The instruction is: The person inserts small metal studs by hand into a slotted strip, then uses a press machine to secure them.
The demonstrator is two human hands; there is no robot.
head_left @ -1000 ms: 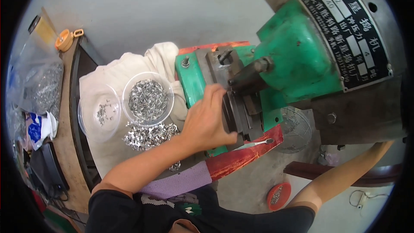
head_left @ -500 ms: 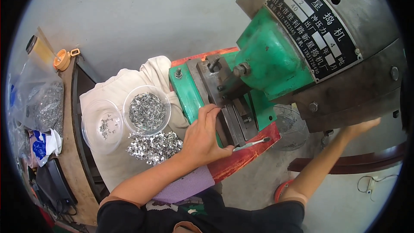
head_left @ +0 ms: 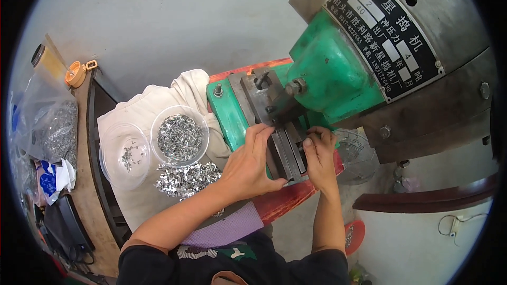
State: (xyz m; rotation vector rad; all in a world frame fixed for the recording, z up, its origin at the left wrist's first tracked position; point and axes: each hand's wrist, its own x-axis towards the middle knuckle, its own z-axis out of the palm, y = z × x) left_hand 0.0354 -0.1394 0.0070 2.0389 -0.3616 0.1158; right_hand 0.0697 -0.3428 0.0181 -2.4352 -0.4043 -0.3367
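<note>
"Items, left to right?"

"Clear tub (head_left: 206, 140), holding metal slivers (head_left: 180, 134); heap of silvery flakes (head_left: 189, 179); your left hand (head_left: 251, 161), thumb and fingers spread along the steel die (head_left: 288, 153), grip uncertain. Die: below the green press head (head_left: 332, 68)."

"Changed?"

"Your right hand (head_left: 321, 158): formerly beyond the press, now at the die's right side, fingers bent, contents hidden. Both hands now attend the die."

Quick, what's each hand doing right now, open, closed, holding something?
Left hand: open, thumb and fingers spread apart at the metal die.
Right hand: fingers bent at the die's right side; its grip can't be told.
</note>
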